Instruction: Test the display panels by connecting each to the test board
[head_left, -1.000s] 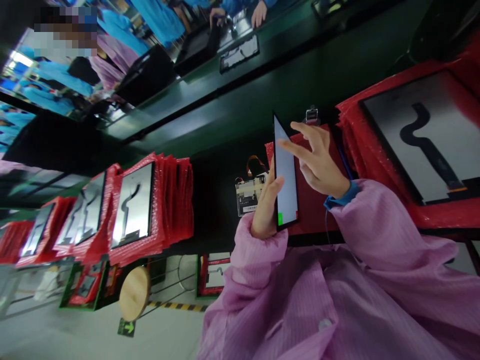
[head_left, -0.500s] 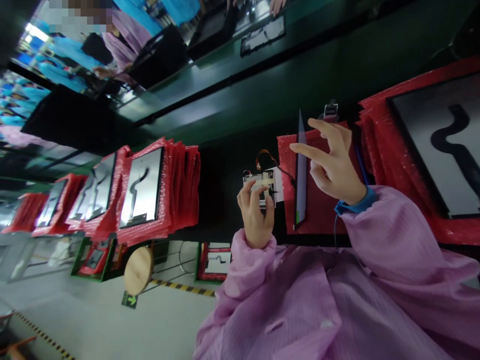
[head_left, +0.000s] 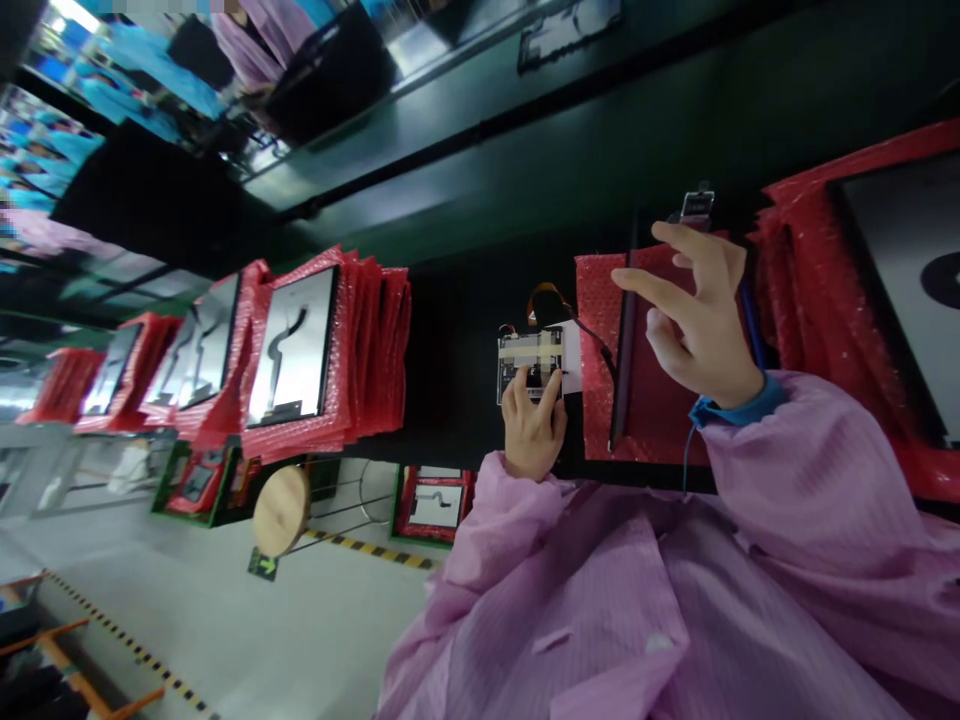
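My right hand [head_left: 701, 320] holds a thin dark display panel [head_left: 621, 380] by its edge, fingers partly spread. The panel is seen almost edge-on above a red bubble-wrap mat [head_left: 596, 340]. My left hand [head_left: 532, 425] is off the panel, and its fingertips rest on a small taped circuit board [head_left: 531, 352] left of the mat. An orange flex cable and a dark wire [head_left: 589, 335] run from the board toward the panel. Both arms are in pink sleeves, and a blue wrist strap [head_left: 739, 405] sits on my right wrist.
Red bubble-wrap stacks topped with panels stand at the left [head_left: 296, 345] and right [head_left: 855, 290]. A dark green conveyor [head_left: 525, 170] runs behind, with other workers in blue and pink coats [head_left: 187, 60] beyond. A round wooden stool [head_left: 281, 510] stands on the floor below.
My left hand let go of the panel and moved to the circuit board. My right hand kept the panel and turned it edge-on, so its lit white screen no longer shows.
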